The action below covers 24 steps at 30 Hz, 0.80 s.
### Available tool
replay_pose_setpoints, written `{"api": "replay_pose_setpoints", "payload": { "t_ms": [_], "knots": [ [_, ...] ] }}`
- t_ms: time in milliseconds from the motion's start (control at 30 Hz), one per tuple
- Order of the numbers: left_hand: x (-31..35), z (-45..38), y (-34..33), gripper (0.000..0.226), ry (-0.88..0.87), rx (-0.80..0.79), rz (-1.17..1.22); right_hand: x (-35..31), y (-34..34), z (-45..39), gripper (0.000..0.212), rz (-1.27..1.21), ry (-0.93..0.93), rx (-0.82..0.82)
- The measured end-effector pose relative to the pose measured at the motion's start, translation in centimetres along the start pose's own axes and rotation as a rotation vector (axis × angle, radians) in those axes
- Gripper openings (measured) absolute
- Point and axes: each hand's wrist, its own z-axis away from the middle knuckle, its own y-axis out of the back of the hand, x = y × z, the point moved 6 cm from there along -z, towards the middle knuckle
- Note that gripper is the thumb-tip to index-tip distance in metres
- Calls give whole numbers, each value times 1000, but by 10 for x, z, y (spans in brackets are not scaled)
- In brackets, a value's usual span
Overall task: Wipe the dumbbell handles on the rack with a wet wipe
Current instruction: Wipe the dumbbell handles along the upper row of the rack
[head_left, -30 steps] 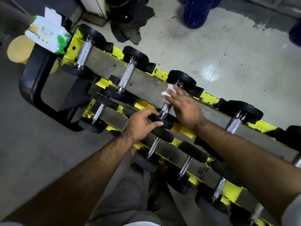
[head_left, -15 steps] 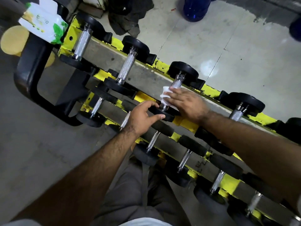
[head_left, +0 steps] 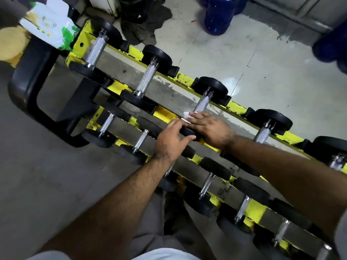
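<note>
The right hand (head_left: 210, 128) slides the white wipe (head_left: 187, 115) down the shiny handle (head_left: 203, 102) from the far end to the near end. More bare handle shows now above the hand.

I am standing in a gym, in its free-weights corner. Below me runs a two-tier dumbbell rack (head_left: 169, 113) with chipped yellow rails and grey steel trays, slanting from far left to near right. Pairs of black round-headed dumbbells (head_left: 148, 77) with knurled chrome handles sit in a row on the far tier, smaller ones on the near tier. The rack stands on a black bent-tube foot (head_left: 28, 85) at the left. The floor (head_left: 272, 76) beyond is pale tile, scuffed and patchy, with big blue jugs (head_left: 219, 14) at the far side. A green-and-white wipe pack (head_left: 48, 32) lies on the rack's far-left end.
</note>
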Motion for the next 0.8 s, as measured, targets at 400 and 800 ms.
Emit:
{"api": "replay_pose_setpoints", "payload": {
  "t_ms": [400,800],
  "knots": [
    [-1,-6,8,36,33,-44,-23,30,15,9,53,49,-191,-48],
    [-19,-44,14,27,66,-401,39,29,31,-16,59,75,-538,-88]
  ]
}}
